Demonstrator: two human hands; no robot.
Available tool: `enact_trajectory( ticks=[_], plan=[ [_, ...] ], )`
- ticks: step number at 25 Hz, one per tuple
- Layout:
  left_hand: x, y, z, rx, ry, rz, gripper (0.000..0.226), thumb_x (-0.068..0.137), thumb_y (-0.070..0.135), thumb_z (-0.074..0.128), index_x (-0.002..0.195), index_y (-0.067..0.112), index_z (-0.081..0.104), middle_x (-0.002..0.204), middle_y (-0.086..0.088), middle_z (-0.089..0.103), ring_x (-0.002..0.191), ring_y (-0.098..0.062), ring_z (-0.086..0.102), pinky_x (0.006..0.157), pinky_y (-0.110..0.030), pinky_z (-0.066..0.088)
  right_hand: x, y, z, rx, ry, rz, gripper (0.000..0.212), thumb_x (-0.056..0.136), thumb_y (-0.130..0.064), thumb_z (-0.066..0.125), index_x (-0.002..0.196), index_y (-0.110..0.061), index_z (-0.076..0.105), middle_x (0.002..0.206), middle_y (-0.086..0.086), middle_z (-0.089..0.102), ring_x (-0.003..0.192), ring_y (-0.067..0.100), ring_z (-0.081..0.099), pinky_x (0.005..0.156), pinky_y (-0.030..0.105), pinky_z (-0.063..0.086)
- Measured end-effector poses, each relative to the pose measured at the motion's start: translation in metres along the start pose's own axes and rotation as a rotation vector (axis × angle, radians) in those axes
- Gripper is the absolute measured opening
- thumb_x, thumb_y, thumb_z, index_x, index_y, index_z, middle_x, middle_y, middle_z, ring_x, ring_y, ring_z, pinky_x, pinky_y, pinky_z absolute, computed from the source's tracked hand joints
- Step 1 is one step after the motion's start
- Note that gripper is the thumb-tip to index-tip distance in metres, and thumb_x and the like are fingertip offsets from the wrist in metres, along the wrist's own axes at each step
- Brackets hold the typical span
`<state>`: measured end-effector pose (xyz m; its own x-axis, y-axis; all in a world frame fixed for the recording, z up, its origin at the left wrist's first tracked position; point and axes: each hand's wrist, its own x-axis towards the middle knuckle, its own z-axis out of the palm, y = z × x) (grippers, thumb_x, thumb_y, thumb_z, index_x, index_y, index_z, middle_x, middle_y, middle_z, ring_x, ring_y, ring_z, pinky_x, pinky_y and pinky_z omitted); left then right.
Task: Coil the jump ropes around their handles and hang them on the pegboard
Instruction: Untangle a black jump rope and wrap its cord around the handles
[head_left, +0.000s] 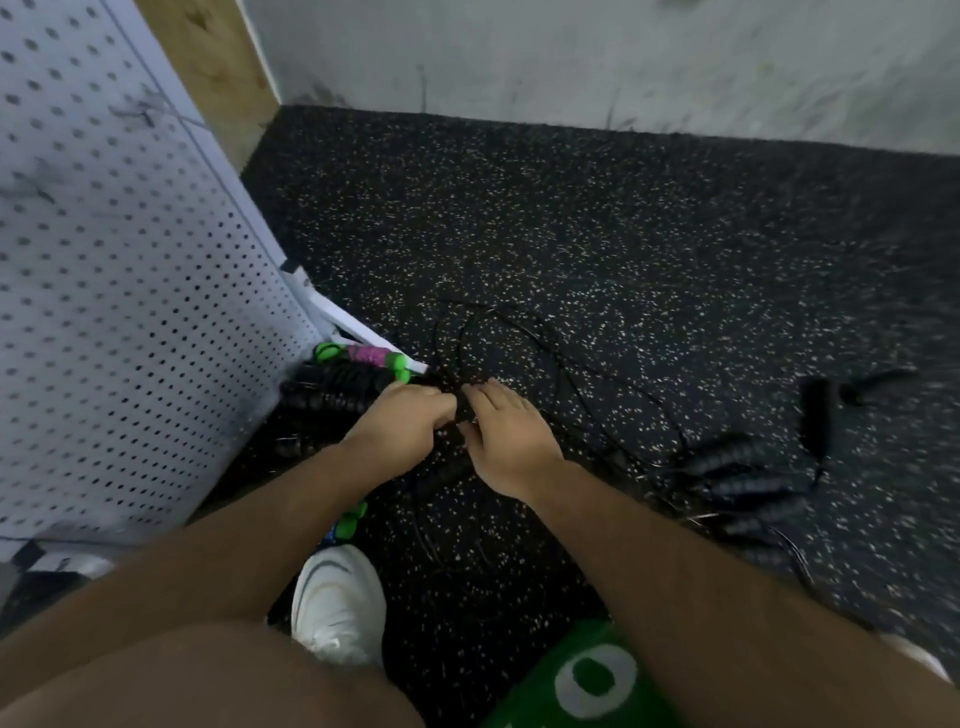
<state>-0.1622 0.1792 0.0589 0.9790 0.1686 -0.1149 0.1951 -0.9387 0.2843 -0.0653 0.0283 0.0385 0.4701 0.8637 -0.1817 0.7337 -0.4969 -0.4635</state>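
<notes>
My left hand (402, 423) is closed around a black ribbed jump rope handle low over the floor. My right hand (506, 434) is right beside it, fingers pinching the thin black cord (524, 332) that loops out across the floor. A green and purple handle (371, 357) lies just beyond my left hand at the foot of the white pegboard (114, 270). More black ribbed handles (737, 473) lie in a pile at the right with tangled cord. Whether the cord is wound on the held handle is hidden by my hands.
The floor (571, 218) is black speckled rubber, bounded by a grey wall (571, 57) at the back. A wooden post (213, 67) stands behind the pegboard. My white shoe (337, 608) is below my hands, and a green mat (582, 680) lies at the bottom.
</notes>
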Motion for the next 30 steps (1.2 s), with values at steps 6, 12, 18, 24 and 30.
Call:
enact_trajectory(
  ticks=[6,12,18,24,30],
  plan=[
    [0.035,0.073,0.07,-0.024,-0.382,0.047,0.043,0.105,0.05,0.034,0.142,0.031,0.044,0.162,-0.001,0.022,0.154,-0.032,0.007,0.12,-0.057,0.004,-0.063,0.073,0.003,-0.049,-0.191,0.257,0.061,0.103,-0.036,0.039,0.158,-0.019,0.02,0.162,0.002,0.027,0.153,0.027,0.012,0.122,0.059,0.01],
    [0.046,0.091,0.119,0.217,-0.599,0.048,0.079,0.083,0.09,0.008,0.151,0.058,-0.014,0.163,0.005,-0.033,0.152,-0.03,-0.023,0.117,-0.066,-0.013,-0.097,0.132,0.022,-0.255,-0.3,0.391,0.084,0.089,-0.07,0.034,0.159,-0.036,0.002,0.168,-0.003,-0.007,0.152,0.036,-0.011,0.111,0.075,-0.005],
    [0.059,0.103,0.141,0.167,-0.529,0.084,0.075,0.103,0.05,0.04,0.161,0.028,-0.001,0.168,-0.004,-0.015,0.155,-0.03,-0.003,0.124,-0.047,0.003,-0.09,0.148,0.037,-0.237,-0.253,0.431,0.049,0.101,-0.038,0.043,0.147,-0.022,0.043,0.165,0.001,0.015,0.147,0.035,0.017,0.118,0.049,0.021],
    [0.066,0.105,0.134,0.018,-0.373,0.104,0.077,0.103,0.039,0.046,0.162,0.026,-0.002,0.169,-0.002,-0.003,0.155,-0.024,0.004,0.124,-0.043,0.007,-0.096,0.154,0.026,0.01,0.004,0.443,0.035,0.099,-0.015,0.045,0.132,-0.011,0.058,0.15,-0.007,0.038,0.129,0.023,0.042,0.106,0.04,0.043],
    [0.075,0.129,0.101,-0.039,-0.313,0.136,0.083,0.1,0.036,0.052,0.16,0.033,-0.005,0.167,0.004,0.01,0.15,-0.022,0.019,0.124,-0.048,0.018,-0.117,0.144,-0.007,0.162,0.134,0.492,0.029,0.096,-0.004,0.047,0.117,-0.013,0.064,0.125,0.0,0.05,0.111,0.021,0.052,0.093,0.031,0.047]
  ],
)
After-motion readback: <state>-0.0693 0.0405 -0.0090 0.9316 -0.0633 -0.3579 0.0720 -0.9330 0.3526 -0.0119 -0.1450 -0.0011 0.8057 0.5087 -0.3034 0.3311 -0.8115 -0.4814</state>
